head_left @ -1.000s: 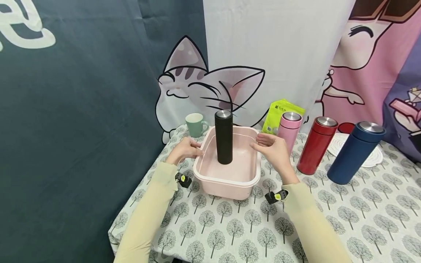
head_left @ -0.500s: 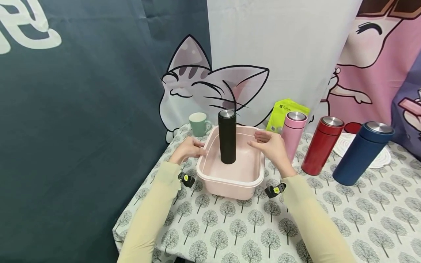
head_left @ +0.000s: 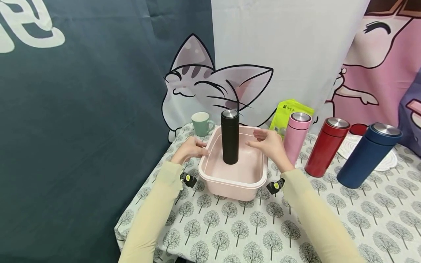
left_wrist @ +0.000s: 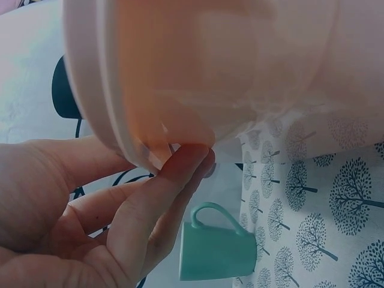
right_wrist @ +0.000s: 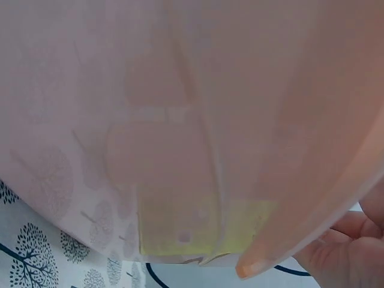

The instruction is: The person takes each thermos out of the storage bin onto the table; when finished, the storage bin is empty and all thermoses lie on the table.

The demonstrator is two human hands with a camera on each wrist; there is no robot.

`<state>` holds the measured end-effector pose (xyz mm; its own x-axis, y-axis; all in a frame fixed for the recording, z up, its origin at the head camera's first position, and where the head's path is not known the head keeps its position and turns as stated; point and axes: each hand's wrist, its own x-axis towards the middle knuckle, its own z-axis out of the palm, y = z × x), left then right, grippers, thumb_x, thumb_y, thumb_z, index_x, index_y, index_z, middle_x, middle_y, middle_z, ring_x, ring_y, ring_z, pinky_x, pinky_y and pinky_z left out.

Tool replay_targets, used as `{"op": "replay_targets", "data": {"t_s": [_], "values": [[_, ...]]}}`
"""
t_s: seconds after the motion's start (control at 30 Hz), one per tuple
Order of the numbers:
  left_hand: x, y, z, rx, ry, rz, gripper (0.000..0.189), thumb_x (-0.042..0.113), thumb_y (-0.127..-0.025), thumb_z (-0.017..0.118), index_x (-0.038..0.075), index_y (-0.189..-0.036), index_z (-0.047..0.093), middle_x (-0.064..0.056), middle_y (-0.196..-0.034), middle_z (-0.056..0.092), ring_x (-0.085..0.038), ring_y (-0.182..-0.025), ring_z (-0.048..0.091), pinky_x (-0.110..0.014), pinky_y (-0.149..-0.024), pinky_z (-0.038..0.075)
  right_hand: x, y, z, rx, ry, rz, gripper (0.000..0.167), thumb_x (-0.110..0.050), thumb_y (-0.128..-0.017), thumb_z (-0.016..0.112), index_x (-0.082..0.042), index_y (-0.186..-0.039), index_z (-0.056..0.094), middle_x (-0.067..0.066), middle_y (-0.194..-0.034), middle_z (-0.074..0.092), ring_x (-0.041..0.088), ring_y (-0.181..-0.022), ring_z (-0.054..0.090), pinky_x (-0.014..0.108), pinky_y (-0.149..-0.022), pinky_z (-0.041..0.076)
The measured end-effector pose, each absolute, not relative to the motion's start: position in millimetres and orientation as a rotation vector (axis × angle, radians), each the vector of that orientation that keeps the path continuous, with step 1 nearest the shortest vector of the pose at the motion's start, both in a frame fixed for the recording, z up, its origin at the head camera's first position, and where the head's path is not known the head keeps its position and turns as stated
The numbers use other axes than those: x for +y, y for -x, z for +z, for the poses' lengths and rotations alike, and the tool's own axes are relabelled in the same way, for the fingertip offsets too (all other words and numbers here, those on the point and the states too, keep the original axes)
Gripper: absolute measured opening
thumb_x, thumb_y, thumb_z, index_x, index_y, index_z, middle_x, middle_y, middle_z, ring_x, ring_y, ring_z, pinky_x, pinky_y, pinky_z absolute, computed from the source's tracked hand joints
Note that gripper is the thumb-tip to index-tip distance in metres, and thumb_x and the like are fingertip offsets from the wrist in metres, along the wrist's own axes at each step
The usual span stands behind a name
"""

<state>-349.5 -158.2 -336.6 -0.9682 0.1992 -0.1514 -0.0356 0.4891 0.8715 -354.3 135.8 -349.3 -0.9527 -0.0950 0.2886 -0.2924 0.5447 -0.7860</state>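
Note:
A pale pink plastic basin sits on the table, and a black thermos flask with a silver top stands upright inside it. My left hand pinches the basin's left rim; in the left wrist view the thumb passes behind the rim while the fingers lie along the outside. Over the right rim is my right hand, its fingers fairly straight and the thumb apart from them. The flask stands between the two hands, touched by neither. In the right wrist view the basin wall hides much of the right hand.
Behind the basin's left corner stands a green mug. To the right are a pink flask, a red flask and a blue flask. A lime-green pouch and a white round mat lie behind them.
My right hand has shifted slightly inward over the basin. The left hand keeps its place on the rim. Everything drifts a little rightward as the head view turns.

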Motion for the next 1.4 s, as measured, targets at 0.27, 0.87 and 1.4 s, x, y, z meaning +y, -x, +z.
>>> {"op": "replay_targets", "data": {"t_s": [0.27,0.87,1.4], "values": [[-158,350,-337,2.503,-0.118,1.469,0.037,0.002,-0.085,0.072,-0.008,-0.120,0.065,-0.024,-0.117,0.067,-0.031,-0.097,0.071,-0.034,-0.082,0.062,129,364,-350,-2.598,-0.382,1.334,0.061,-0.028,-0.078,0.083,0.002,-0.127,0.062,0.021,-0.126,0.064,0.038,-0.115,0.063,0.044,-0.100,0.054],[-159,350,-337,2.478,-0.122,1.513,0.038,-0.001,-0.084,0.072,-0.008,-0.120,0.064,-0.025,-0.116,0.067,-0.032,-0.096,0.071,-0.035,-0.083,0.062,108,378,-355,-2.589,-0.424,1.352,0.065,-0.036,-0.073,0.086,-0.007,-0.127,0.065,0.015,-0.125,0.067,0.033,-0.114,0.064,0.042,-0.098,0.054],[-160,349,-337,2.478,-0.189,1.510,0.036,-0.001,-0.084,0.071,-0.010,-0.118,0.064,-0.027,-0.114,0.068,-0.030,-0.090,0.072,-0.034,-0.081,0.062,96,391,-362,-2.582,-0.597,1.368,0.065,-0.033,-0.077,0.084,-0.012,-0.134,0.060,0.011,-0.130,0.065,0.029,-0.122,0.060,0.042,-0.105,0.050]]}}
